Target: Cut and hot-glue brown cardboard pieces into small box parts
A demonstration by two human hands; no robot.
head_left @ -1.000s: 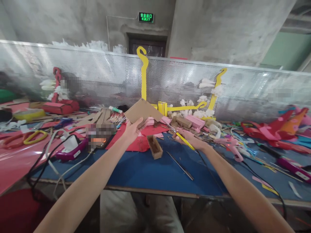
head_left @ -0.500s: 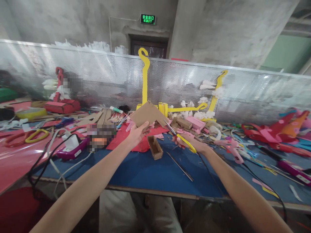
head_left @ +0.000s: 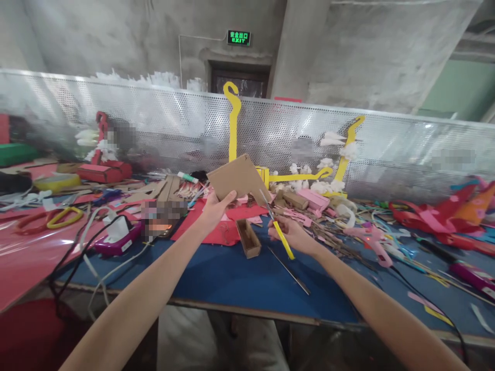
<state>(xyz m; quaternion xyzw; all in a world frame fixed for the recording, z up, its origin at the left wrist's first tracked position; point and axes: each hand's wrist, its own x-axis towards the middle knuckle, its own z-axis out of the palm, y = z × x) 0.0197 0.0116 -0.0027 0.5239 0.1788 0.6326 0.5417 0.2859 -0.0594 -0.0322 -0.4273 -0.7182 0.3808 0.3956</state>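
A brown piece of cardboard (head_left: 240, 178) is pinched at its lower left in my left hand (head_left: 216, 208), with the thumb on its face. My right hand (head_left: 292, 234) is closed on yellow-handled scissors (head_left: 284, 239), whose blades point up and meet the cardboard's lower right edge. Just below the hands, a small open cardboard box (head_left: 248, 239) stands on the blue table (head_left: 232, 286). A thin metal rod (head_left: 290, 271) lies to the right of the box. Red sheet material (head_left: 197, 226) lies under my left hand.
Upright behind the cardboard is a yellow hooked shape (head_left: 232, 121). A pink glue gun (head_left: 373, 239) lies at right, among many scraps. A purple power strip (head_left: 118, 242) with cables and another pair of scissors (head_left: 64, 217) are at left. A perforated metal panel (head_left: 185, 129) runs behind.
My left hand has tilted the cardboard more upright, showing more of its face. The scissors in my right hand have turned to a steeper angle. The whole view has shifted slightly.
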